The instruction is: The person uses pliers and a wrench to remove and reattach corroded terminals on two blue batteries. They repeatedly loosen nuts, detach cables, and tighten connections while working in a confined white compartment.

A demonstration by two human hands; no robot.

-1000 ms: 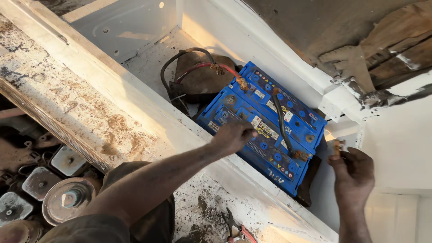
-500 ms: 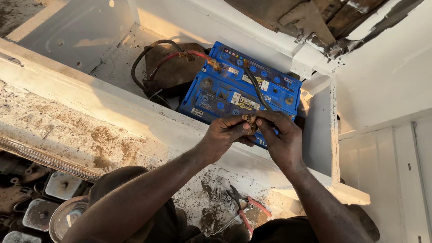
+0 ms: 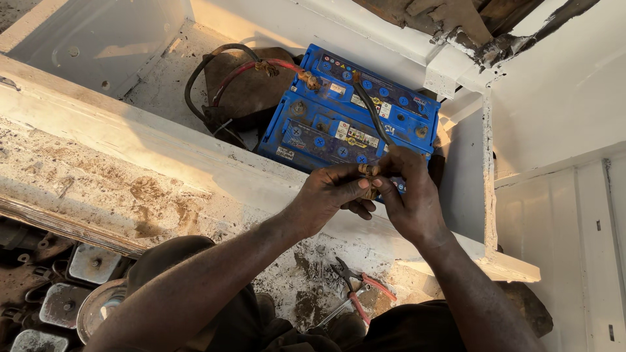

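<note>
Since a second ago the right hand (image 3: 412, 199) has joined the left hand (image 3: 329, 194) at the blue battery's (image 3: 345, 124) near edge, both now pinching what looks like the black cable's (image 3: 373, 117) brass terminal clamp (image 3: 367, 173).

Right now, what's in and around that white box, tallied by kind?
Blue batteries: 2
Cables, one black and one red: 2
Red-handled pliers: 1
Brassy cable clamp, held by left hand and right hand: 1
Total: 6
</note>
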